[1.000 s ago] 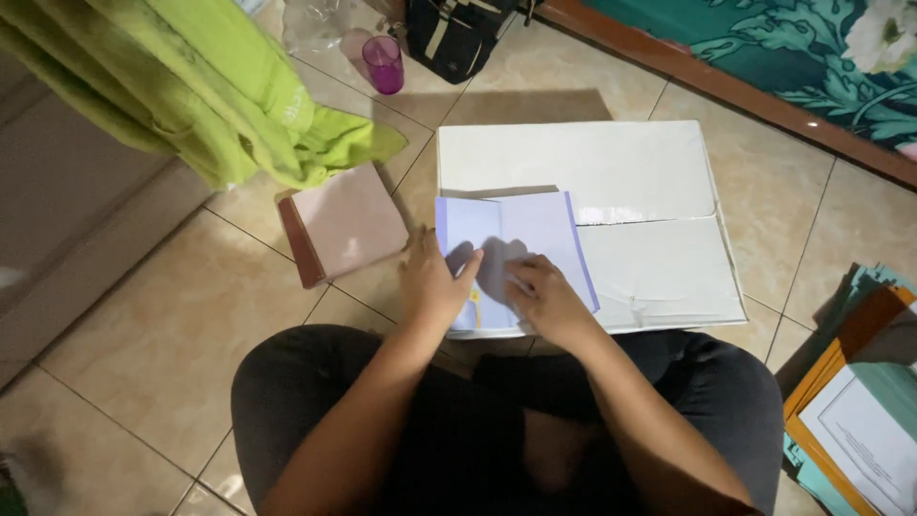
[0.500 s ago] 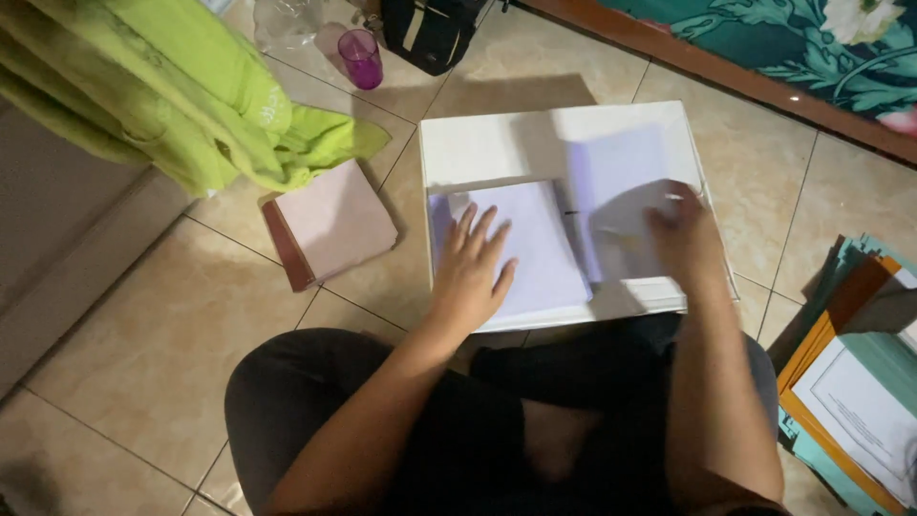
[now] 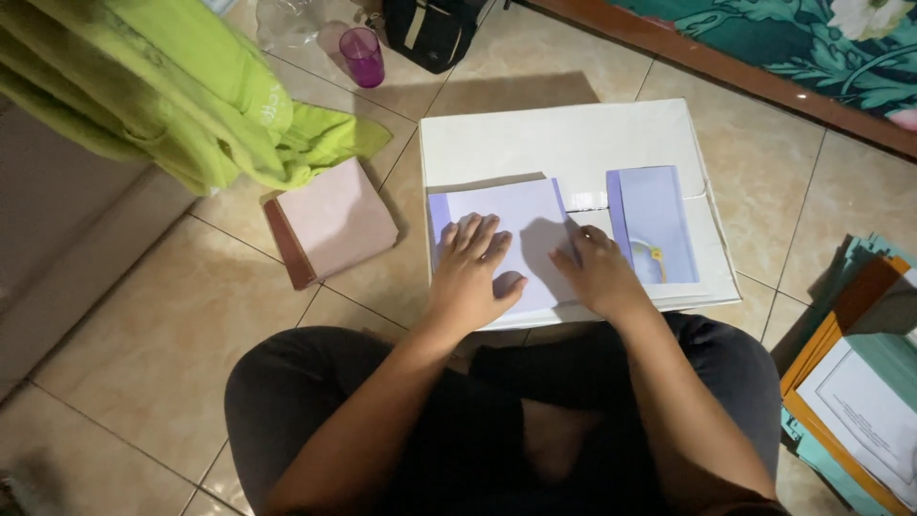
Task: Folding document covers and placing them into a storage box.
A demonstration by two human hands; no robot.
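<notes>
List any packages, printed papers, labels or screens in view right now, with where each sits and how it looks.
No screens in view.
Pale lilac paper stack: on the white board, under both hands; rectangular.
Lilac printed card: right of that stack; upright rectangle, small yellow mark low down.
White printed sheet: far right, on teal and orange folders.
Pink flat book: floor, left; brown edge.

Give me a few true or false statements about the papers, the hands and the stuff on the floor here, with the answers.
1. Both hands rest on the pale purple stack of sheets. True: left hand, right hand.
2. A separate purple sheet lies to the right of the stack. True.
3. The cup on the floor is green. False: it is purple.
4. The sheets lie on a black tray. False: on a white board.
5. A pink book lies on the tiles left of the board. True.
</notes>
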